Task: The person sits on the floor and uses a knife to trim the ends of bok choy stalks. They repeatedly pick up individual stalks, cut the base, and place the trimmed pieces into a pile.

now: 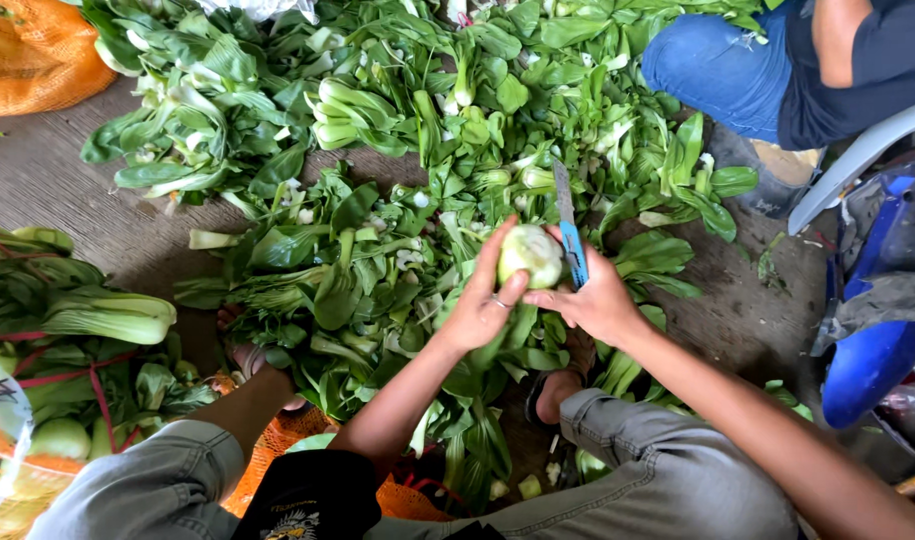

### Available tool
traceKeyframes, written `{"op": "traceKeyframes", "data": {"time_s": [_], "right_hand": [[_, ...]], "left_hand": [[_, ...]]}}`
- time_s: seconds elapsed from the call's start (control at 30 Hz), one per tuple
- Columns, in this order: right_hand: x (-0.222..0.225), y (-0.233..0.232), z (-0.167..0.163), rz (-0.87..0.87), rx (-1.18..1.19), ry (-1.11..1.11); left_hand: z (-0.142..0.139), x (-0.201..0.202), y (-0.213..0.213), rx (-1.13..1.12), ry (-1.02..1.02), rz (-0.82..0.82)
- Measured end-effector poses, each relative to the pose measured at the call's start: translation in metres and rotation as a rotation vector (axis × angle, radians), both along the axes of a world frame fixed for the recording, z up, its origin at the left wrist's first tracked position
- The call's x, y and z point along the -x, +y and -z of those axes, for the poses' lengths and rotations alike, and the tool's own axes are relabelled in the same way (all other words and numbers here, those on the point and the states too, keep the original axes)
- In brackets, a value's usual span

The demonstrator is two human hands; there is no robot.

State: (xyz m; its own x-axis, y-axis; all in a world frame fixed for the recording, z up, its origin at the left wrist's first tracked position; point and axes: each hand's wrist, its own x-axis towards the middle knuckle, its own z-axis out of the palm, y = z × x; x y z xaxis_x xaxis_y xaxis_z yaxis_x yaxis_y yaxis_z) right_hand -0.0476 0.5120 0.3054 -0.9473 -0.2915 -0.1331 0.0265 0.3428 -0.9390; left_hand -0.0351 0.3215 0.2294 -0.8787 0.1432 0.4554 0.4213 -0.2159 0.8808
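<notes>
My left hand (481, 300) grips a head of bok choy, its pale cut base (531, 255) turned up toward the camera and its green leaves hanging below. A ring shows on one finger of that hand. Beside it, my right hand (593, 298) holds a knife (569, 225) with a blue handle, blade pointing away from me and resting against the right side of the base. Both hands hover over a pile of loose green leaves (348, 280) on the ground.
More bok choy heads (358, 110) lie spread across the ground ahead. Bundled bok choy (108, 315) sits in a mesh bag at left. An orange mesh sack (33, 55) lies top left. Another person's knee in blue jeans (723, 65) is top right.
</notes>
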Motion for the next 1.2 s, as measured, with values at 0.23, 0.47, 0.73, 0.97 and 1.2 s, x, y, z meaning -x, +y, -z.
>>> {"op": "traceKeyframes", "data": {"time_s": [0.23, 0.47, 0.73, 0.97, 1.2], "right_hand": [[0.008, -0.004, 0.003, -0.096, -0.161, 0.476], [-0.003, -0.017, -0.018, -0.002, -0.661, 0.47], [0.001, -0.021, -0.01, 0.007, -0.656, 0.445], [0.026, 0.007, 0.013, 0.078, -0.218, 0.362], [0.018, 0.033, 0.011, -0.226, 0.033, 0.144]], "left_hand": [[-0.019, -0.008, 0.002, 0.274, -0.071, -0.36], [-0.025, 0.006, -0.01, 0.242, -0.486, -0.217], [-0.011, -0.008, -0.001, 0.465, -0.039, -0.528], [-0.034, 0.006, -0.04, 0.932, -0.1, -0.352], [-0.04, 0.022, -0.073, 1.155, -0.328, -0.19]]}}
